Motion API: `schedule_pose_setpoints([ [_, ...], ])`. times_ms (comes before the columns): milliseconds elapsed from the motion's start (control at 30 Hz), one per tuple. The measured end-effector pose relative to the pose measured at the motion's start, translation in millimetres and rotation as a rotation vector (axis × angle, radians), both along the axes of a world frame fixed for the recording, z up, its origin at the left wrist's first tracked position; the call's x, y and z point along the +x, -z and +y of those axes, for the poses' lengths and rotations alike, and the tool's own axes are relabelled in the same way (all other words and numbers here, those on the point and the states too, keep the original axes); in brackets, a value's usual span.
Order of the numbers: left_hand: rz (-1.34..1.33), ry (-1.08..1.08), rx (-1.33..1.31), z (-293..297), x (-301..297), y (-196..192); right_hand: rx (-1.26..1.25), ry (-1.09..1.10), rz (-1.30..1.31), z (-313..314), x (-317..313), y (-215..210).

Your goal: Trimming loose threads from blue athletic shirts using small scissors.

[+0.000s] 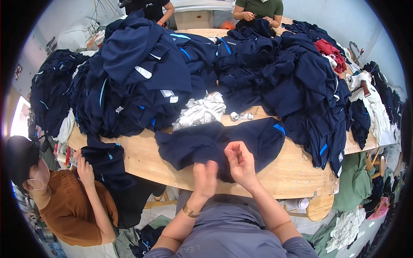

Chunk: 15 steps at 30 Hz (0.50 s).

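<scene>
A: Why is the dark garment laid at six o'clock on the desk?

B: For easy reach, presumably. The right hand is held over it, fingers curled; the left hand, blurred, is held over its near side. What is grasped, if anything, cannot be told.

A: Where is open room shown?

B: At the garment's nine and four o'clock; movement is bounded by clothes piles at eleven and one, the desk's edge at six.
</scene>
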<state>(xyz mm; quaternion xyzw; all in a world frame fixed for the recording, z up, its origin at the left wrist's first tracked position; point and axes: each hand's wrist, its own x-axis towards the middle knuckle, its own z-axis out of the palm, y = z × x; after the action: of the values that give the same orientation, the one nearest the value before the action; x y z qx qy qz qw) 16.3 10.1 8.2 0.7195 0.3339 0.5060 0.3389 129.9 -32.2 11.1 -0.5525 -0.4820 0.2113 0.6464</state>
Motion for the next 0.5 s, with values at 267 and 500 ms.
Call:
schedule_pose_setpoints([
  [267,-0.570,0.307,-0.796,-4,-3,-2,-0.071,-0.259,0.870,0,7,3],
  [500,-0.529,0.260,-0.763,-7,1,-10,0.011,0.020,-0.135,4,1,-2],
])
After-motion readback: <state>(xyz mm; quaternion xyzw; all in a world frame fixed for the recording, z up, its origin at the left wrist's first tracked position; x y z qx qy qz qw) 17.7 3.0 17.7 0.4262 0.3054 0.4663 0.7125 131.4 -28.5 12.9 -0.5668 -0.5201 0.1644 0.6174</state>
